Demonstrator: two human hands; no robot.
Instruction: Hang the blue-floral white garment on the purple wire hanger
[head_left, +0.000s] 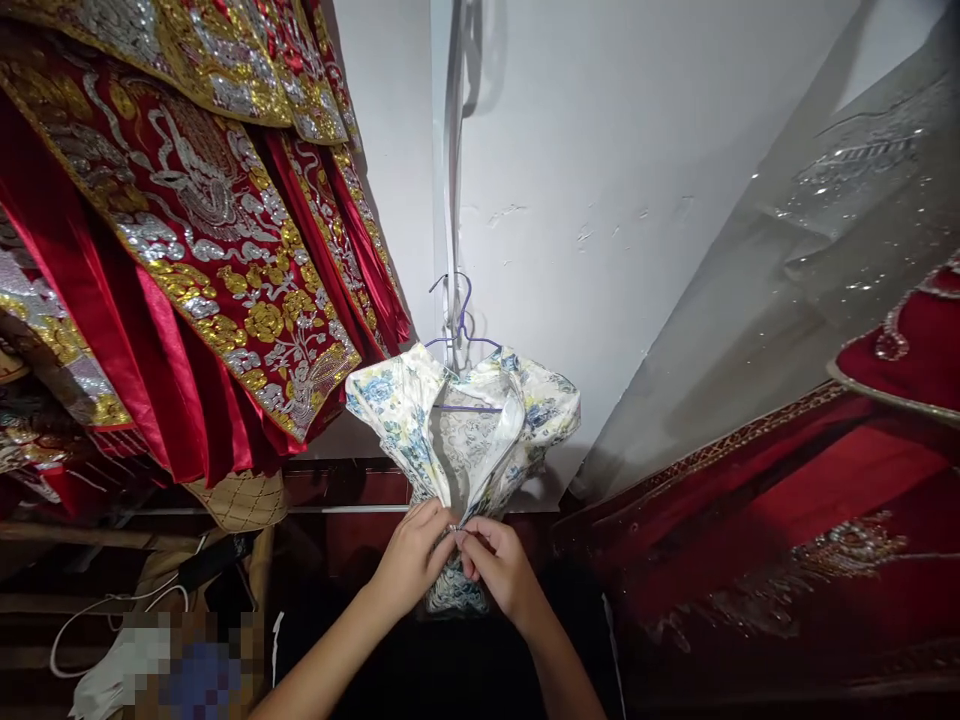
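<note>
The left hand and right hand pinch what looks like a flowery dress, already on its purple hanger but open above them.

In the back stands a white wall, which has some rough marks on its surface and soft shadows. Below, the floor is dark red, and at the lower left there is wooden furniture. The wall is lit, while the lower area is dim.
</note>
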